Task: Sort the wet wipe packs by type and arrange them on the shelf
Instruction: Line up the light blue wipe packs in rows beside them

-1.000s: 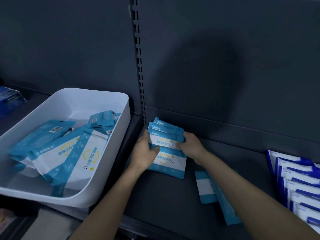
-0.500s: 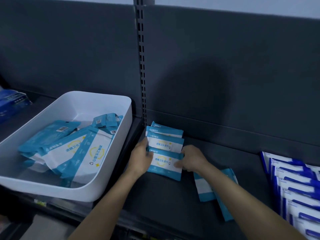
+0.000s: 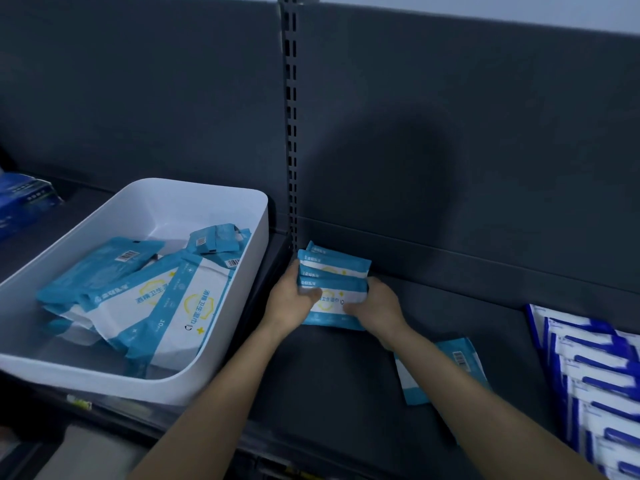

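A row of several teal-and-white wet wipe packs (image 3: 332,271) stands overlapped at the back left of the dark shelf (image 3: 329,375), beside the slotted upright. My left hand (image 3: 289,301) grips the row's left side, thumb across the front pack. My right hand (image 3: 375,308) grips its right side, fingers curled over the front pack's edge. More teal packs (image 3: 173,299) lie jumbled in a white bin (image 3: 214,379) to the left. One or two loose teal packs (image 3: 460,358) lie flat on the shelf under my right forearm.
Dark-blue-and-white packs (image 3: 595,368) stand in a row at the shelf's right edge. A dark blue box (image 3: 24,199) sits far left on the neighbouring shelf. The slotted upright (image 3: 291,133) divides the two back panels.
The camera tilted upward slightly. Both hands stayed on the teal row and squeezed it tighter, the packs now more upright and closer together against the back.
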`<state>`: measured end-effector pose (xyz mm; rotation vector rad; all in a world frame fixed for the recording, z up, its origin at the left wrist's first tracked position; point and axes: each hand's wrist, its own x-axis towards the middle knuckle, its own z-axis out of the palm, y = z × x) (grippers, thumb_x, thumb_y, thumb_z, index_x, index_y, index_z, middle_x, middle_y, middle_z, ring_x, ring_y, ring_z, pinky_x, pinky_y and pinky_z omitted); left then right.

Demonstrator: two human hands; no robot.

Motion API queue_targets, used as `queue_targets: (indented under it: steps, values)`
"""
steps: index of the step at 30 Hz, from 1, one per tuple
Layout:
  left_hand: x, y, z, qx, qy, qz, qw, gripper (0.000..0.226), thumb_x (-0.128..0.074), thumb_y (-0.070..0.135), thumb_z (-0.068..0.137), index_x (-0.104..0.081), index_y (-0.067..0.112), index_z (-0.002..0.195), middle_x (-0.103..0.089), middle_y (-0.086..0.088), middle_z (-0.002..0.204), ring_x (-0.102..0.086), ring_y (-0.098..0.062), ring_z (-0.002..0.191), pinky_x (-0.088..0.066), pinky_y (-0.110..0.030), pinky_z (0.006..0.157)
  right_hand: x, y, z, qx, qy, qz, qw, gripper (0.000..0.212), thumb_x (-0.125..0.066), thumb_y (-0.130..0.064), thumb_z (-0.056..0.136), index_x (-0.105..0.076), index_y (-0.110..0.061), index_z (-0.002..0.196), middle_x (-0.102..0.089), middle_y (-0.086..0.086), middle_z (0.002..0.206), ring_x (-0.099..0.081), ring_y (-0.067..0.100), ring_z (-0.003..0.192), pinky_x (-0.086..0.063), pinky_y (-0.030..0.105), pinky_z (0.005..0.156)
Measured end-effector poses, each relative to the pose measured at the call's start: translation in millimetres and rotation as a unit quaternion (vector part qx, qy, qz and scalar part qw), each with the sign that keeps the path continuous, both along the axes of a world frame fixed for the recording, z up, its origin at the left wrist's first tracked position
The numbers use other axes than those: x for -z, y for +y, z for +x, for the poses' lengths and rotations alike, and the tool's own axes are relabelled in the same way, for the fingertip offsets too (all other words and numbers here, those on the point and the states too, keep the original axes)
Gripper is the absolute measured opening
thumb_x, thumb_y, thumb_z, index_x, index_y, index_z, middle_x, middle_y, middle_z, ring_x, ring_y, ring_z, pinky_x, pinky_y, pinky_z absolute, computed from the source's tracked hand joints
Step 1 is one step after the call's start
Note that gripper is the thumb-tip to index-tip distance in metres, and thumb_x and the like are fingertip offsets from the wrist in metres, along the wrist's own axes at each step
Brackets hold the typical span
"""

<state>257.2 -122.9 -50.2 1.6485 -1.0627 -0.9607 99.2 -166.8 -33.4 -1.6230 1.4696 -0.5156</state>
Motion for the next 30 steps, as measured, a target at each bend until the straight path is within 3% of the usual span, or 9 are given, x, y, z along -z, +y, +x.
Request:
queue_targets:
  steps: [3, 7, 10, 13, 17, 22, 24, 26, 30]
  values:
    - [1, 2, 0, 0.000, 0.004, 0.025, 1.000, 0.062, -0.064, 0.001, 0.087, -0.042, 0.035, 0.134, -0.063, 0.009, 0.110, -0.063, -0.009, 0.098, -0.053, -0.030, 0.090, 6, 5, -1, -0.003, -0.010, -0.001, 1.000, 0.043, -0.072, -0.007, 0.078, -0.055, -0.014, 0.117, -0.060, 0.002, 0.112, -0.057, 0.014, 0.099, -0.051, 0.026, 0.083]
    - [13, 0, 7, 0.004, -0.051, 0.027, 0.998, 0.079, -0.072, 0.018, 0.073, -0.038, 0.027, 0.144, -0.048, 0.002, 0.142, -0.049, -0.016, 0.129, -0.042, -0.042, 0.107, 12, 7, -12, 0.018, -0.022, -0.035, 0.999, 0.030, -0.066, -0.013, 0.085, -0.062, -0.019, 0.114, -0.064, 0.006, 0.105, -0.060, 0.019, 0.101, -0.055, 0.036, 0.085]
    - [8, 0, 2, 0.011, -0.044, 0.023, 0.999, 0.066, -0.072, 0.017, 0.079, -0.044, 0.031, 0.137, -0.054, 0.000, 0.136, -0.056, -0.016, 0.121, -0.048, -0.042, 0.102, 11, 7, -15, 0.032, -0.012, -0.039, 0.999, 0.026, -0.062, -0.004, 0.087, -0.063, -0.008, 0.112, -0.065, 0.005, 0.088, -0.064, 0.019, 0.085, -0.058, 0.037, 0.077]
    - [-3, 4, -4, -0.001, -0.052, 0.013, 0.999, 0.063, -0.064, 0.019, 0.091, -0.034, 0.018, 0.147, -0.050, -0.001, 0.140, -0.055, -0.017, 0.120, -0.046, -0.038, 0.103, 12, 9, -13, 0.000, 0.003, -0.018, 1.000, 0.035, -0.061, 0.003, 0.084, -0.058, -0.013, 0.116, -0.060, -0.004, 0.085, -0.062, 0.013, 0.082, -0.056, 0.027, 0.072]
    - [-5, 10, -1, -0.005, -0.079, 0.013, 0.997, 0.058, -0.060, 0.012, 0.093, -0.036, 0.012, 0.146, -0.051, 0.000, 0.137, -0.052, -0.018, 0.124, -0.044, -0.038, 0.105, 8, 13, -15, -0.025, -0.001, 0.002, 1.000, 0.047, -0.061, 0.007, 0.080, -0.053, -0.015, 0.121, -0.057, -0.005, 0.086, -0.059, 0.013, 0.087, -0.051, 0.024, 0.072]
    - [-4, 7, -1, 0.021, -0.111, 0.015, 0.994, 0.058, -0.057, 0.012, 0.093, -0.034, 0.014, 0.147, -0.045, -0.002, 0.146, -0.044, -0.016, 0.132, -0.035, -0.032, 0.112, 7, 11, -14, 0.002, 0.003, -0.016, 1.000, 0.024, -0.064, -0.009, 0.084, -0.060, -0.012, 0.108, -0.060, 0.005, 0.108, -0.057, 0.014, 0.095, -0.050, 0.023, 0.072]
    - [-6, 2, -4, 0.033, -0.144, 0.020, 0.989, 0.060, -0.054, 0.019, 0.096, -0.028, 0.012, 0.150, -0.032, -0.001, 0.153, -0.030, -0.014, 0.140, -0.020, -0.018, 0.112, 3, 10, -12, -0.009, 0.008, -0.004, 1.000, 0.016, -0.062, -0.010, 0.086, -0.063, -0.008, 0.101, -0.064, 0.007, 0.106, -0.061, 0.016, 0.093, -0.054, 0.028, 0.075]
    - [-4, -4, -5, 0.044, -0.175, 0.026, 0.983, 0.063, -0.053, 0.024, 0.097, -0.025, 0.010, 0.151, -0.026, -0.003, 0.156, -0.025, -0.015, 0.142, -0.016, -0.014, 0.106, 2, 10, -13, -0.021, 0.015, 0.009, 1.000, 0.013, -0.062, -0.010, 0.087, -0.064, -0.006, 0.099, -0.065, 0.005, 0.102, -0.061, 0.014, 0.089, -0.054, 0.028, 0.075]
    - [-1, -3, -7, 0.053, -0.297, 0.044, 0.952, 0.070, -0.051, 0.038, 0.096, -0.018, 0.012, 0.152, -0.011, -0.011, 0.160, -0.009, -0.023, 0.148, -0.011, -0.030, 0.118, 3, 12, -19, -0.024, 0.009, 0.008, 1.000, 0.020, -0.065, -0.009, 0.085, -0.066, -0.010, 0.106, -0.067, 0.002, 0.108, -0.061, 0.013, 0.095, -0.053, 0.026, 0.080]
